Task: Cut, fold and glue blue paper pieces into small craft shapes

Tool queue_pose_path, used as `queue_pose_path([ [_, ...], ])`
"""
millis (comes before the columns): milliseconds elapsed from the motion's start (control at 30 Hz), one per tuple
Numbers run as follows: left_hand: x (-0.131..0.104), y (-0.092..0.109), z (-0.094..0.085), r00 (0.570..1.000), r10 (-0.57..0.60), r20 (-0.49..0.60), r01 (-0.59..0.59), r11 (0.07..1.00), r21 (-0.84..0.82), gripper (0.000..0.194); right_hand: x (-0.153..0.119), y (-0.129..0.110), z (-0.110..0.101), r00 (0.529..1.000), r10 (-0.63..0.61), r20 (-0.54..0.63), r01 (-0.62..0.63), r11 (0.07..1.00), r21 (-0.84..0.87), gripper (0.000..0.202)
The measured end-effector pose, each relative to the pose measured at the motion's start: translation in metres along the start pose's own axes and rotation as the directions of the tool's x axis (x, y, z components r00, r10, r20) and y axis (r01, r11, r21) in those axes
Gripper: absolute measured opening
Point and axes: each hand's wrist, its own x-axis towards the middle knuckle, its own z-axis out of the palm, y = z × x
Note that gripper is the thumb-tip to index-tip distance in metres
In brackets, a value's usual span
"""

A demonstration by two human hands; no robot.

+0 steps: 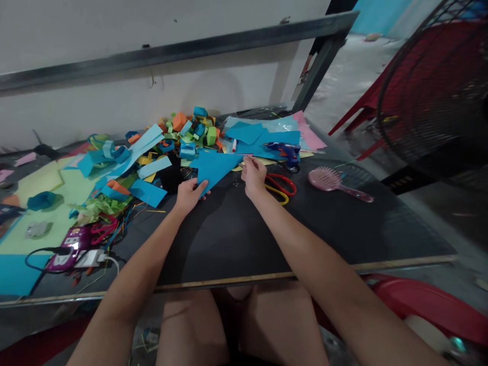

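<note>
A blue sheet of paper [215, 168], folded to a triangular shape, is held up between my two hands above the black table. My left hand [190, 194] grips its lower left edge, thumb on the front and fingers behind. At the paper's upper right corner, my right hand [253, 173] pinches the tip. Scissors with red and yellow handles [282, 185] lie just right of my right hand, their blades hidden. Behind the hands are a blue glue gun [286, 152] and a red and white pen [234, 146].
Folded paper pieces [186, 132] heap up at the back. Paper strips and scraps [114, 157] cover the left, near a purple power strip [70, 248] with cords. A pink hairbrush [331, 180] lies right. A fan [434, 81] stands beyond the table's right edge.
</note>
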Motion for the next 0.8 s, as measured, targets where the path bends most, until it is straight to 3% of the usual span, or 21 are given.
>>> queue_pose_path([
  [333, 0.0012, 0.0, 0.0004, 1.0, -0.012, 0.008, 0.013, 1.0, -0.011, 0.039, 0.0026, 0.0008, -0.0014, 0.998, 0.007, 0.057, -0.005, 1.0, -0.027, 0.03],
  [633, 0.0016, -0.001, 0.0, 1.0, -0.009, -0.003, 0.009, 1.0, 0.005, 0.042, -0.0023, 0.0022, -0.0002, 0.976, 0.005, 0.218, 0.031, 0.986, -0.165, 0.04],
  [800, 0.002, -0.0026, 0.0, 1.0, 0.004, 0.002, -0.004, 1.0, 0.017, 0.045, -0.0024, 0.0037, -0.0004, 0.984, -0.013, 0.179, 0.035, 0.993, -0.117, 0.038],
])
